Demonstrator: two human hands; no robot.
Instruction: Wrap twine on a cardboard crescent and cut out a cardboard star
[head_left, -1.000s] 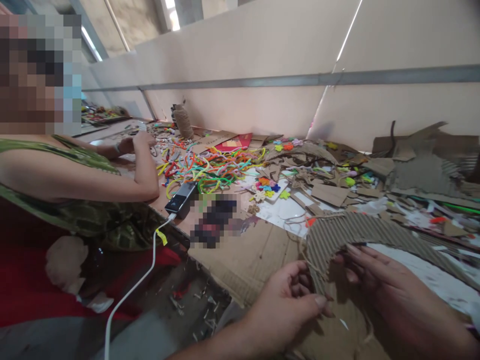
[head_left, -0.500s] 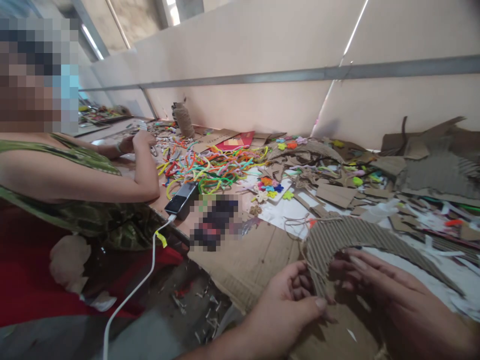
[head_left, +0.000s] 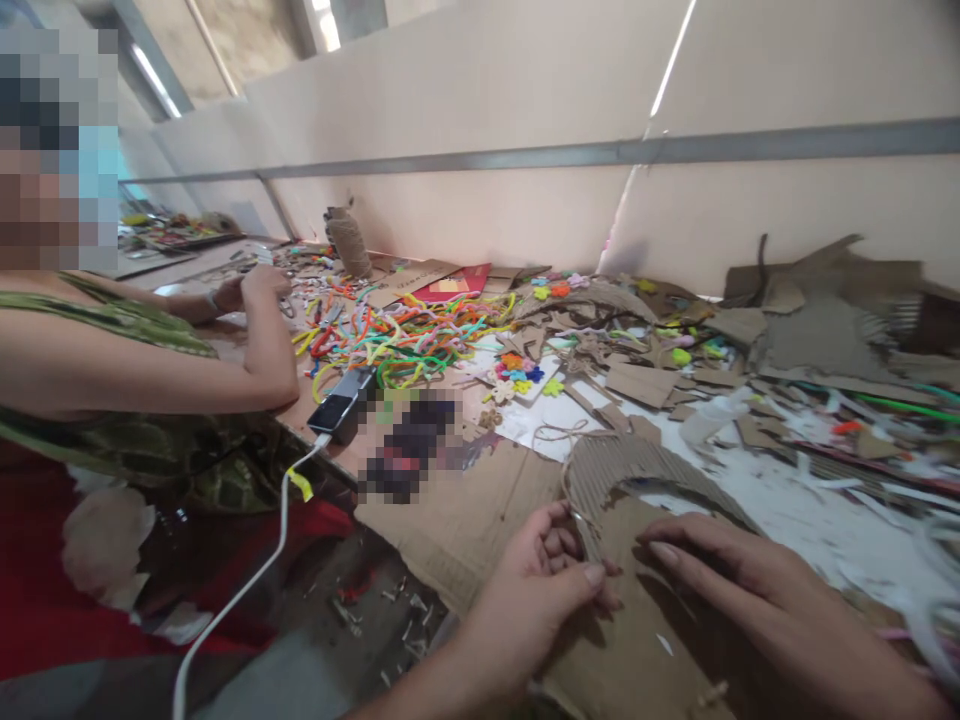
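My left hand [head_left: 551, 570] is closed on one end of a curved piece of corrugated cardboard [head_left: 622, 465], its thumb and fingers pinching the narrow tip. Thin twine [head_left: 559, 432] loops out near the outer edge of that curve. My right hand [head_left: 742, 575] lies to the right, inside the curve, with its fingers stretched out and nothing visible in them. Its fingertips are just above a flat cardboard sheet [head_left: 622, 640] and apart from the held tip. The curve's far end is hidden behind my right hand.
Colourful pipe cleaners [head_left: 405, 335], small flowers [head_left: 517, 372] and cardboard scraps [head_left: 641, 383] cover the table's back. A power bank [head_left: 341, 405] with a white cable [head_left: 281, 530] sits at the left edge. Another person's arm [head_left: 262, 340] rests beyond it. A twine spool [head_left: 349, 243] stands near the wall.
The view has shifted slightly right. My right hand has drawn away from the curved cardboard's inner edge, while my left hand still holds the tip. The curve's right end has become hidden.
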